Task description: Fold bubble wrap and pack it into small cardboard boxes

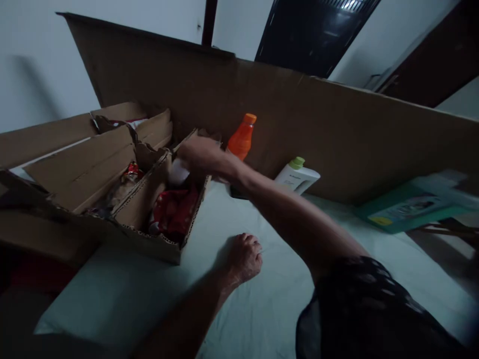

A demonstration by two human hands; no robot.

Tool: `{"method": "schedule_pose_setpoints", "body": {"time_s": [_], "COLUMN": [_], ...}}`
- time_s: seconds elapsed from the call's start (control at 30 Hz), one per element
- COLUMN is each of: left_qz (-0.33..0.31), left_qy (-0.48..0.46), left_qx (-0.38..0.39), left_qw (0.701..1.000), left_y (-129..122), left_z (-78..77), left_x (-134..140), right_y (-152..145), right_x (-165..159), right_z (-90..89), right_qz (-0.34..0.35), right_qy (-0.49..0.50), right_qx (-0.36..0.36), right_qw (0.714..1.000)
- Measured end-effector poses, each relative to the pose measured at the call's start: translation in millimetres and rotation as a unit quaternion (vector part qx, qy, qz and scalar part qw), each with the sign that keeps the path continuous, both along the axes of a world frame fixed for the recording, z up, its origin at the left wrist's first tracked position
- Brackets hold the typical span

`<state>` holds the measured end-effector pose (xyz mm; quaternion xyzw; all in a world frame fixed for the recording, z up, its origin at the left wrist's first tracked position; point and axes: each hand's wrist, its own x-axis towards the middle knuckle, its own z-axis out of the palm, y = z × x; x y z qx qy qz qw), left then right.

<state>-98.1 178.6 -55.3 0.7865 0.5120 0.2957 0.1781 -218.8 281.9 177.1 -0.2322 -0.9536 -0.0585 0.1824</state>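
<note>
My right hand (pixel 200 152) reaches across to the cardboard box (pixel 144 242) and is smeared by motion. Its fingers are closed on a blurred white object (pixel 178 172), whose kind I cannot make out. Just below lie red packets (pixel 175 209) in the box's right compartment. My left hand (pixel 245 257) rests on the pale green cloth (pixel 280 294), curled into a fist with nothing visible in it. Behind my right forearm an orange bottle (pixel 241 137) stands partly hidden.
A white bottle with a green cap (pixel 297 175) leans beyond my forearm. On the right lies a green jug (pixel 415 204). More wrapped items (pixel 129 182) sit in the box's left compartment. A tall cardboard panel (pixel 337 124) borders the far side.
</note>
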Motion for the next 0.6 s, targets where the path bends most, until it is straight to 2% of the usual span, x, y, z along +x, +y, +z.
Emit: {"method": "schedule_pose_setpoints", "body": {"time_s": [0.07, 0.1, 0.17, 0.27, 0.33, 0.4, 0.47, 0.6], "left_qz": [0.0, 0.001, 0.001, 0.006, 0.015, 0.024, 0.026, 0.02], "left_qy": [-0.006, -0.008, -0.011, -0.007, -0.002, 0.002, 0.0, -0.007], "left_qx": [-0.003, -0.004, -0.006, -0.009, -0.014, -0.018, -0.02, -0.017], "left_qw": [1.0, 1.0, 1.0, 1.0, 1.0, 1.0, 0.999, 1.0], "left_y": [-2, -2, -3, -3, -2, -2, -2, -2], "left_z": [1.3, 2.0, 3.1, 3.2, 2.6, 2.1, 1.4, -2.3], "left_x": [-1, -1, -1, 0, 2, 4, 5, 5], "right_y": [2, 3, 8, 26, 42, 52, 55, 54], "right_x": [52, 83, 146, 222, 248, 255, 246, 191], "right_z": [25.3, 32.9, 33.9, 5.7, -18.9, -35.9, -40.2, -20.2], "right_qz": [-0.034, -0.053, -0.129, -0.258, -0.322, -0.333, -0.292, -0.18], "right_qy": [0.004, 0.044, 0.149, 0.195, 0.14, 0.072, 0.05, 0.052], "right_qx": [0.008, 0.017, 0.065, 0.138, 0.113, 0.053, 0.007, -0.018], "right_qw": [0.999, 0.997, 0.978, 0.936, 0.93, 0.938, 0.955, 0.982]}}
